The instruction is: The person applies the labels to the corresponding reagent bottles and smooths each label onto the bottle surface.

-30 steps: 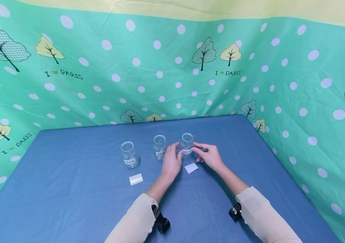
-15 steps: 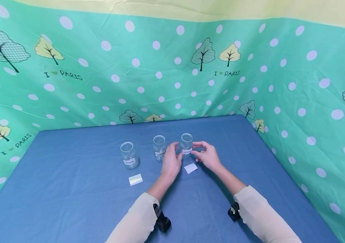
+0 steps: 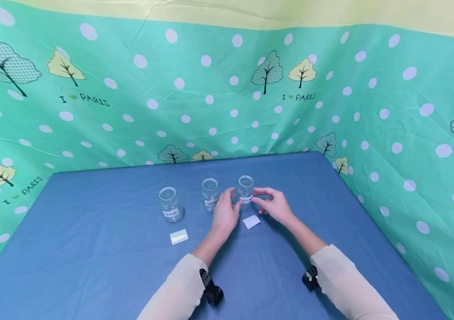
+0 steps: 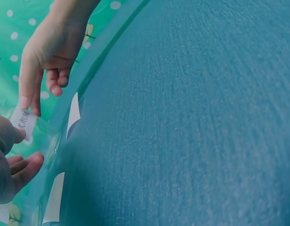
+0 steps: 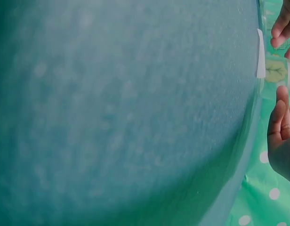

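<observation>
A small clear glass jar [image 3: 246, 186] stands upright at the right end of a loose row of jars. Across its front is a white label [image 3: 246, 200] with dark handwriting, also visible in the left wrist view as a white label [image 4: 23, 123]. From the left, my left hand [image 3: 225, 214] holds the jar, its thumb at the label's edge and fingers along the side. My right hand [image 3: 276, 207] grips the opposite side, thumb at the label's right end and index finger further back. In the right wrist view, the right hand [image 5: 285, 146] shows at the frame's edge.
Two more labelled glass jars stand to the left: a middle jar [image 3: 210, 191] beside my left hand and a left jar [image 3: 169, 202]. A white paper piece [image 3: 251, 222] and another paper piece [image 3: 178, 237] lie in front on the blue tablecloth [image 3: 90, 266]. A green printed curtain [image 3: 210, 111] hangs behind.
Both hands stay at the right jar, with only slight thumb and finger shifts at the label. The other jars and paper pieces stay put.
</observation>
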A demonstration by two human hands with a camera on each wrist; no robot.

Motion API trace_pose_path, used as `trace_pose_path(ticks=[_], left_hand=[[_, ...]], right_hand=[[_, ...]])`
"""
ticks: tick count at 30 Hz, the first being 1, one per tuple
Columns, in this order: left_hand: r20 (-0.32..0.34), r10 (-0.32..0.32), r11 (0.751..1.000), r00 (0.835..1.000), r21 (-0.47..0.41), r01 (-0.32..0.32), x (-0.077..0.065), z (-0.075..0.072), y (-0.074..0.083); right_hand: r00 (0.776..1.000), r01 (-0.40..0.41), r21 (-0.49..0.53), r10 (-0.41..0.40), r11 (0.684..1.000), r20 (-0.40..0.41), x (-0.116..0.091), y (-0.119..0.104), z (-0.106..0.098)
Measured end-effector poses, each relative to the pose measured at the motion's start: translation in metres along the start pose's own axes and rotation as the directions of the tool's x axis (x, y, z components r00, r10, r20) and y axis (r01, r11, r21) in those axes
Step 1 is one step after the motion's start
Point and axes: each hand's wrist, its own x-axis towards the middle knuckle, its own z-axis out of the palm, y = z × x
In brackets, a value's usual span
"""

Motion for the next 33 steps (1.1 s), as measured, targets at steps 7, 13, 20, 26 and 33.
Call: trace_pose_path(ticks=[7, 13, 20, 26, 33], left_hand=[[0.0, 0.017, 1.0, 1.0, 0.018, -0.017, 0.0, -0.002, 0.001], [-0.01, 0.013, 1.0, 1.0, 0.015, -0.013, 0.0, -0.002, 0.001], [-0.007, 0.021, 1.0, 1.0, 0.011, -0.021, 0.0, -0.003, 0.0], [-0.008, 0.026, 1.0, 1.0, 0.007, -0.026, 0.0, -0.003, 0.001], [-0.008, 0.025, 1.0, 1.0, -0.007, -0.025, -0.001, -0.004, 0.001]], right_hand=[[1.0, 0.001, 0.031, -0.001, 1.0, 0.008, -0.003, -0.009, -0.003], [1.0, 0.012, 0.032, -0.012, 0.999, -0.012, -0.011, -0.028, -0.003], [1.0, 0.003, 0.008, -0.003, 1.0, 0.003, -0.012, -0.032, -0.005], [1.0, -0.01, 0.032, 0.01, 0.999, 0.008, -0.003, -0.014, -0.004], [1.0, -0.007, 0.011, 0.008, 1.0, -0.019, 0.002, 0.0, -0.002]])
